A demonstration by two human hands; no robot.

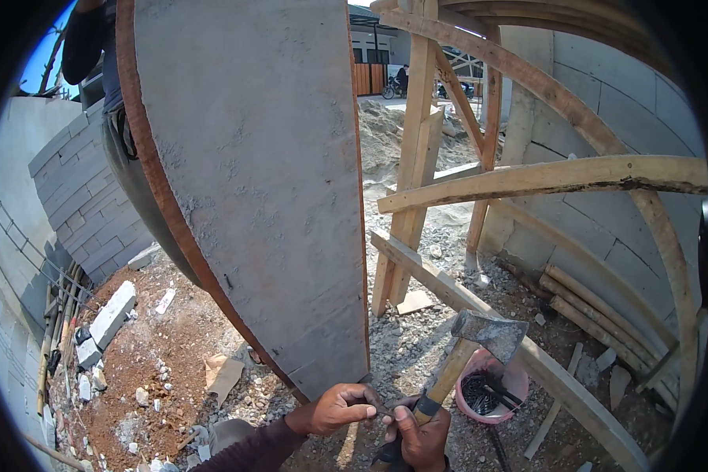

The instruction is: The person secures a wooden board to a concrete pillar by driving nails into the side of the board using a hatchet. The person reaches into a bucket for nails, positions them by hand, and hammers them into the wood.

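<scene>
From the head camera, the left hand point(337, 407) pinches a small nail point(379, 410) right at the lower corner of the big grey panel point(252, 181), fingers point(359, 396) closed tight around it; the nail is too small to read its exact tilt. Just beside it, the right hand point(421, 431) is clenched on the wooden handle of a hammer point(470, 346), whose long axis runs up and to the right, the steel head raised above and right of the nail. So the nail lies down-left from the hammer head. Near the right hand sits a pink bucket point(492, 387) holding dark nails. Slanted timber braces point(480, 295) cross behind, over gravel and rubble ground point(157, 362).
</scene>
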